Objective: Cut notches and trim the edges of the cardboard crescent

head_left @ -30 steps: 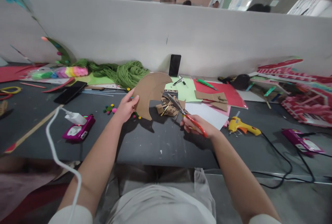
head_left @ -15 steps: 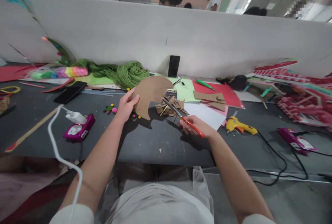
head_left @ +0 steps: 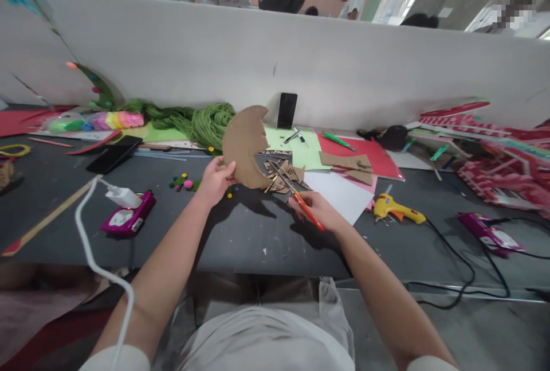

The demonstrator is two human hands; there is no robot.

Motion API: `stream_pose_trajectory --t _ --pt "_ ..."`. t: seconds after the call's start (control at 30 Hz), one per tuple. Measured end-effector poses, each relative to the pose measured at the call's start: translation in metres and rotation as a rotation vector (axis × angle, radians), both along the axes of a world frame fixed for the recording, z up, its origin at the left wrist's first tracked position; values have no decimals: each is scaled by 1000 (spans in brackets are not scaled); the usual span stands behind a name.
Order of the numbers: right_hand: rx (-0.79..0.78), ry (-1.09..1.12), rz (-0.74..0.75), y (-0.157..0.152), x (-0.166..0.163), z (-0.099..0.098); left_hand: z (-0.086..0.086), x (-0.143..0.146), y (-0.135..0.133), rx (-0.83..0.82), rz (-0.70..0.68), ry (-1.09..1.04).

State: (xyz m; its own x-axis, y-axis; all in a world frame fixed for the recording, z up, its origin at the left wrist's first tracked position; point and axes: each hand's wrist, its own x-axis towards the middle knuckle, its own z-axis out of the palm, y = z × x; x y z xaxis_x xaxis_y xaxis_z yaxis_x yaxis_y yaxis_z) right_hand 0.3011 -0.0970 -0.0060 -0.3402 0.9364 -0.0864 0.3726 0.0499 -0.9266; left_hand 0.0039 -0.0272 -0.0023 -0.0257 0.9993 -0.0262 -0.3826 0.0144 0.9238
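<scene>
My left hand (head_left: 218, 179) pinches the lower left edge of a crescent-shaped piece of brown cardboard (head_left: 243, 150), holding it up above the table. The crescent's hollow side faces right and its inner edge looks uneven. In my right hand (head_left: 315, 210) is a pair of scissors (head_left: 296, 194) with red handles, the blades pointing up and left. The blade tips are near the cardboard's inner edge, apart from it as far as I can see. Under the blades lies a pile of cardboard scraps (head_left: 283, 178), some with dark print.
Green yarn (head_left: 210, 124) lies behind the cardboard, and a phone (head_left: 287, 110) leans on the white partition (head_left: 172, 55). A yellow glue gun (head_left: 397, 209) with a black cord rests at right. Purple power strips (head_left: 129, 215) stand on both sides, with a white cable at left.
My left hand has turned the cardboard crescent so its opening, which faced down and right, now faces right. The scissors have shifted slightly left and down with my right hand.
</scene>
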Motion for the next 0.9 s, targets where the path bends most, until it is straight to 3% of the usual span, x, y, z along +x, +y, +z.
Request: stream_pose_trajectory --t 0.4,0.6,0.9 --pt "-17 40 30 2 -6 -9 -4 27 -13 -96 -270 -57" --pt "15 38 4 4 -6 -17 -6 32 -15 -60 -275 -42" --pt "-82 -58 -40 -1 -7 -11 -7 30 -14 -62 -271 -10"
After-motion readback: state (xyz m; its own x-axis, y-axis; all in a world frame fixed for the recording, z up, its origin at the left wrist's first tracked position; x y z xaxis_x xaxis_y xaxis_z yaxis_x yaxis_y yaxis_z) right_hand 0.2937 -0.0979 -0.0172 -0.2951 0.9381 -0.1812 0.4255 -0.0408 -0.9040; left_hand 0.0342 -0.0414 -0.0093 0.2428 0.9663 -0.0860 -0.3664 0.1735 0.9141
